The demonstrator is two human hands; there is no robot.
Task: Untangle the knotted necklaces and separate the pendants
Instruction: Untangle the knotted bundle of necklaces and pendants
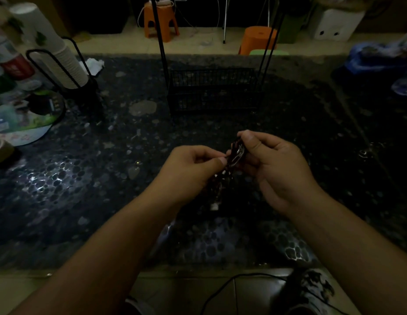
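In front of the black wire basket (212, 89), both the left hand (188, 171) and the right hand (273, 164) pinch the dark beaded necklace tangle (232, 162), which hangs downward between them.

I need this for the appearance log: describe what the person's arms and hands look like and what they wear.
Both forearms are bare, with no sleeve in view. The left hand and right hand wear no gloves, and no rings, watch or bracelet can be seen in the dim light. Fingernails look short and unpainted.

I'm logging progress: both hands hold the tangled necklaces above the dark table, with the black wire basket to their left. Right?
Not quite. The head view shows the black wire basket beyond the hands, farther back on the dark table, not left. The left hand and right hand do hold the tangled necklaces.
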